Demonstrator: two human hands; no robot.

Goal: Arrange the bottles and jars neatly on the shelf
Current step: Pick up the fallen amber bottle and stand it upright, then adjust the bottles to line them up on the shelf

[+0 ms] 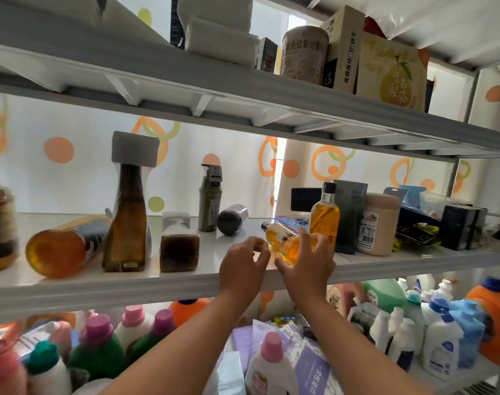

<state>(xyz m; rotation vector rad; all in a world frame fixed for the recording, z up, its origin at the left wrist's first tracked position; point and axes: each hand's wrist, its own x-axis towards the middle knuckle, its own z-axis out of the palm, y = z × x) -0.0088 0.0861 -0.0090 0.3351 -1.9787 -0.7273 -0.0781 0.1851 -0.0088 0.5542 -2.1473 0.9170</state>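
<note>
On the middle shelf (100, 283) a small yellow bottle (285, 243) lies tilted on its side, and my right hand (308, 266) is shut on it. My left hand (243, 266) hovers just left of it, fingers apart and empty. A matching yellow bottle (324, 212) stands upright right behind. Further left are a fallen dark jar (232, 220), an upright grey-green bottle (209, 201), a short brown pump bottle (179, 243), a tall brown bottle (128, 220) and an orange bottle (66, 246) lying on its side.
A beige jar (379, 223), a dark carton (351, 215) and dark boxes (459, 226) crowd the shelf's right end. The upper shelf holds a tin (304, 54) and cartons. Below, several detergent bottles (274, 363) stand packed together.
</note>
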